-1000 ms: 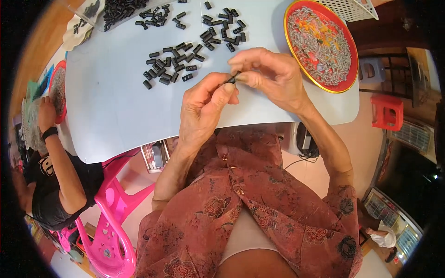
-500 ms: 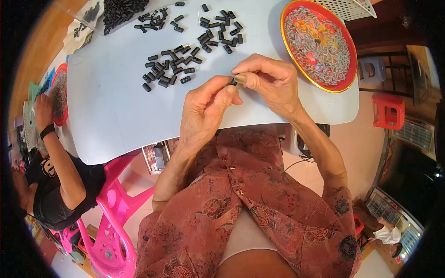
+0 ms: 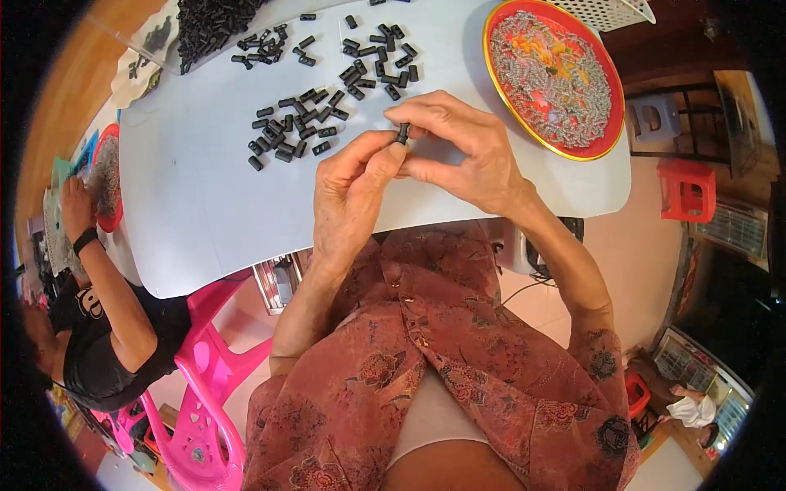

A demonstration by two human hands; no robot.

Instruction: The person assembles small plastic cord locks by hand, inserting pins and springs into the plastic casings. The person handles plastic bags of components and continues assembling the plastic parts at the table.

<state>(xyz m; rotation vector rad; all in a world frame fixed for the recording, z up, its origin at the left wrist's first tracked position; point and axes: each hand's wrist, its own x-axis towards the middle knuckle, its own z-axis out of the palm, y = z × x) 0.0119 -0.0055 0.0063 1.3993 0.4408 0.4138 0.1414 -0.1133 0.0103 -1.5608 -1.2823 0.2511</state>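
Observation:
Above the pale tabletop, both my hands meet at a small black plastic cord lock (image 3: 402, 133), held upright with a narrower waist and a flared top. My left hand (image 3: 352, 184) pinches its lower part between thumb and forefinger. Curled round its upper part are the fingers of my right hand (image 3: 471, 155), which partly hide it. Just beyond my hands lies a loose group of black cord lock pieces (image 3: 292, 125), short cylinders with a hole in the side. Another such group (image 3: 381, 59) lies farther back. A red tray with a gold rim (image 3: 494, 80) holds many small metal springs (image 3: 557, 90).
A clear container of black parts (image 3: 209, 33) stands at the far left, with narrower black pieces (image 3: 264, 47) beside it. At left, a co-worker's hand (image 3: 78, 204) is by another red tray (image 3: 109, 180). A white perforated basket (image 3: 610, 12) stands at the back right. A pink chair (image 3: 201, 409) is at lower left.
My right hand has shifted left, its thumb and forefinger spreading apart round the cord lock, which now stands upright and shows more. The whole view has shifted slightly.

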